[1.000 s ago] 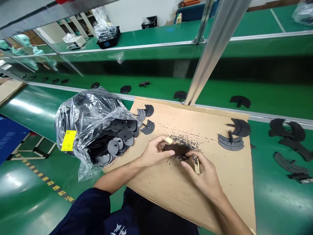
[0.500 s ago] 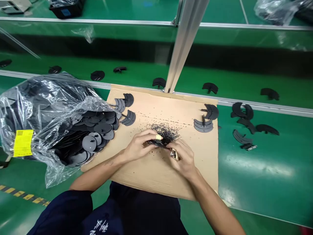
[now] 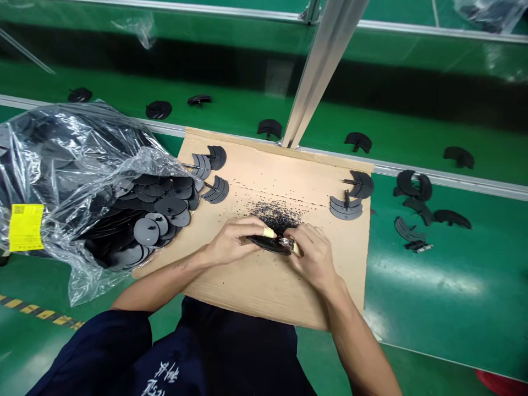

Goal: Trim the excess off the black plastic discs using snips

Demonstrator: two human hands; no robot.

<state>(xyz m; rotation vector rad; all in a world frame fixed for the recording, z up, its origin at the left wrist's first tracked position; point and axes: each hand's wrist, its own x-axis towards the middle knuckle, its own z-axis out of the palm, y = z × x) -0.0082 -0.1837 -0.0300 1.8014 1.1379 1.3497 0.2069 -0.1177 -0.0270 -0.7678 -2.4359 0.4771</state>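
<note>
Edge trimming in hand, by appearance. Black curved part (image 3: 267, 245) near the middle of the cardboard sheet (image 3: 325, 297), pinched between the thumb and taped forefinger of the left hand (image 3: 231, 245). Right hand (image 3: 313, 258) closed around the cream handle of a small knife (image 3: 289, 246), blade at the part's edge. Black crumbs (image 3: 276, 215) heaped just beyond, others scattered across the sheet. Part dark and matt; edge finish hidden by fingers. Next move calls for steady blade pressure, clear of the taped forefinger. Stacked black discs (image 3: 146, 231) in a clear plastic bag (image 3: 78, 137) at the sheet's left edge.
</note>
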